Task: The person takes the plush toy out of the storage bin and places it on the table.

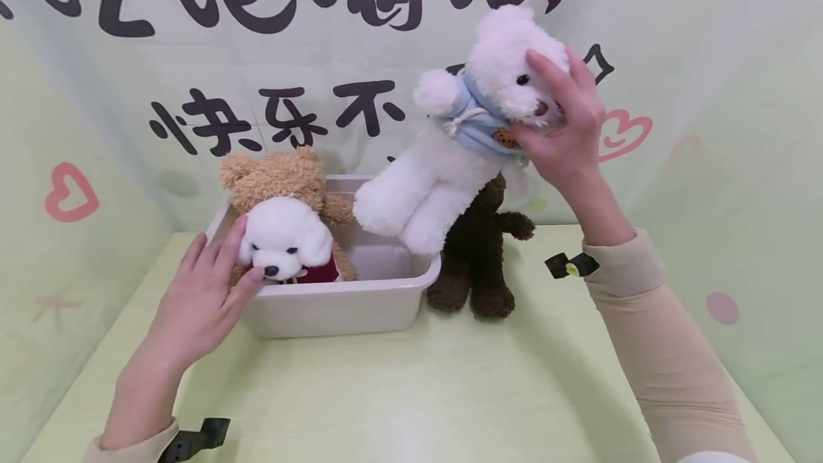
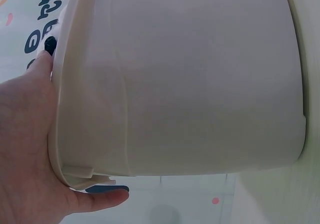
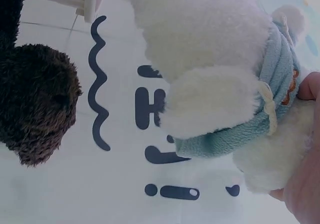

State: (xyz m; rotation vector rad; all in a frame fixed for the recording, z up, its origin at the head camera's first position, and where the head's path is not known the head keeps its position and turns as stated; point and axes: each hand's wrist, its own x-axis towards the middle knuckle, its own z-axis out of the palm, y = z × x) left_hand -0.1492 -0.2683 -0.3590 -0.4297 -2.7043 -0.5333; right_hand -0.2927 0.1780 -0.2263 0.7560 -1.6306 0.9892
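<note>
In the head view, a white teddy bear [image 1: 418, 198] in a light-blue top hangs tilted over the right end of a pale plastic bin [image 1: 341, 309]. My right hand [image 1: 562, 123] grips it by the head and upper body, fingers across its face. The bear's blue top [image 3: 220, 134] fills much of the right wrist view. My left hand [image 1: 199, 291] lies with straight, spread fingers over the bin's left rim, thumb by the nose of a white plush dog [image 1: 283, 231]. That dog sits inside, in front of a tan teddy bear [image 1: 276, 181].
A dark brown plush toy [image 1: 472, 270] stands on the pale table [image 1: 386, 391] just right of the bin, its upper part partly hidden by the white bear. Behind hangs a light backdrop [image 1: 193, 63] with large black writing and hearts.
</note>
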